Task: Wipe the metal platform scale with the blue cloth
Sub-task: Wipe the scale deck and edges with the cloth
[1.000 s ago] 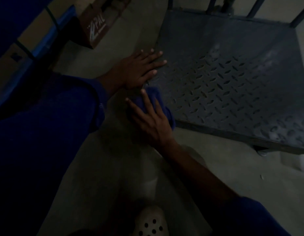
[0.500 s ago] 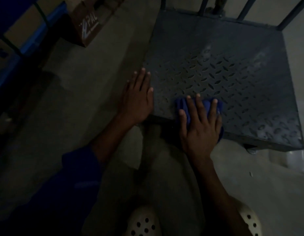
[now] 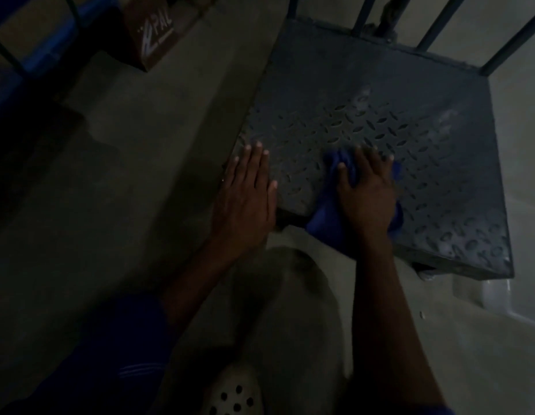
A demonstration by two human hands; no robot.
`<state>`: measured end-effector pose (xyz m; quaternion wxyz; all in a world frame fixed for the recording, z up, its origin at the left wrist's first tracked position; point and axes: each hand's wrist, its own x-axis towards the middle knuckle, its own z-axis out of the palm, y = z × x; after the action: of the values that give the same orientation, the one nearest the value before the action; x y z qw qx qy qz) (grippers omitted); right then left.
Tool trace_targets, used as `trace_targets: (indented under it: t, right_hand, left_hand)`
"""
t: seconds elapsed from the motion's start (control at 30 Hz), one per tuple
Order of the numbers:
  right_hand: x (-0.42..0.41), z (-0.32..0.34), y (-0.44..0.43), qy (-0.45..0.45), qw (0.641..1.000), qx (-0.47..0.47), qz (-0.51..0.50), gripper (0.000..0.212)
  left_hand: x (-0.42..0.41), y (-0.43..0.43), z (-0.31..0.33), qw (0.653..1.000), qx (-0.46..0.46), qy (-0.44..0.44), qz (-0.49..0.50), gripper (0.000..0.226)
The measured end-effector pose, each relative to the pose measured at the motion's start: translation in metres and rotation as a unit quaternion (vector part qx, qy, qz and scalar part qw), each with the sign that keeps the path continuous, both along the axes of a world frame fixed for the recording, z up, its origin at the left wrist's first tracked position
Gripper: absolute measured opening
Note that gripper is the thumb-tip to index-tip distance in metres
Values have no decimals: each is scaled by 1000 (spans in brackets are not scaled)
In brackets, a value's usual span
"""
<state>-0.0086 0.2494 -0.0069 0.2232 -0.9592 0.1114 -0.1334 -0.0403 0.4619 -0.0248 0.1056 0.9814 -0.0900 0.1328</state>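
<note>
The right hand [image 3: 366, 190] has pushed the blue cloth [image 3: 326, 227] farther onto the metal platform scale [image 3: 410, 115] than half a second ago; its fingers are straight and spread, pressing the cloth flat on the tread plate near the front edge, over which a fold of cloth hangs. The left hand [image 3: 245, 193] stays open and flat, fingers together, on the plate's near-left corner. A cardboard box [image 3: 152, 34] stands on the floor beyond, well apart from the scale.
</note>
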Motion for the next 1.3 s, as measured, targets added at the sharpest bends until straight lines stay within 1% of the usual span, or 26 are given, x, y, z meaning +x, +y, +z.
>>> trace_targets:
  t: [0.07, 0.17, 0.2, 0.27, 0.4, 0.57, 0.63, 0.7, 0.8, 0.87, 0.93, 1.0, 1.07, 1.1, 1.13, 1.2, 1.3]
  right_hand:
    - [25, 5, 4, 27, 994, -33, 103, 68]
    - [38, 4, 22, 20, 961, -63, 268, 67]
    - [36, 2, 28, 13, 952, -69, 299, 65]
    - [31, -2, 36, 4, 944, -74, 320, 64]
    - [43, -5, 43, 1, 951, -53, 304, 65]
    - [67, 5, 55, 23, 967, -54, 248, 66]
    - [65, 9, 50, 34, 970, -84, 226, 64]
    - [54, 8, 37, 66, 971, -104, 205, 64]
    - [37, 6, 10, 86, 980, -96, 153, 67]
    - [32, 8, -1, 92, 985, -89, 115, 69]
    - [33, 9, -9, 94, 989, -86, 76, 70]
    - [34, 11, -24, 88, 990, -111, 19, 71]
    - [28, 8, -43, 81, 986, -127, -73, 73]
    - [23, 6, -51, 74, 984, -121, -110, 75]
    - [17, 3, -56, 71, 984, -104, -124, 77]
    - [12, 2, -59, 82, 991, -59, -89, 82]
    - [17, 18, -67, 105, 994, 24, -28, 83]
  left_hand:
    - [-7, -3, -5, 998, -45, -27, 15, 59]
    - [-14, -6, -12, 996, -74, -45, 18, 57]
    - [-14, -6, -12, 996, -70, -46, 17, 58]
    - [-8, -1, -9, 998, -53, -25, 13, 62]
    - [31, 17, 4, 997, -39, 68, -12, 70]
    - [60, 18, 21, 990, 41, 131, -39, 77]
    - [74, 22, 32, 982, 55, 169, -63, 80]
    - [91, 25, 42, 975, 81, 191, -82, 79]
    - [105, 9, 53, 967, 109, 213, -89, 77]
    - [108, -10, 56, 966, 120, 216, -75, 76]
    - [112, -33, 57, 970, 111, 208, -59, 77]
    - [115, -58, 56, 974, 89, 203, -46, 78]
    - [112, -80, 49, 979, 62, 187, -50, 77]
    - [108, -89, 43, 983, 45, 171, -55, 76]
    - [102, -97, 36, 986, 28, 151, -58, 75]
    - [91, -105, 24, 992, 8, 113, -53, 78]
    - [84, -103, 24, 993, -7, 109, -47, 84]
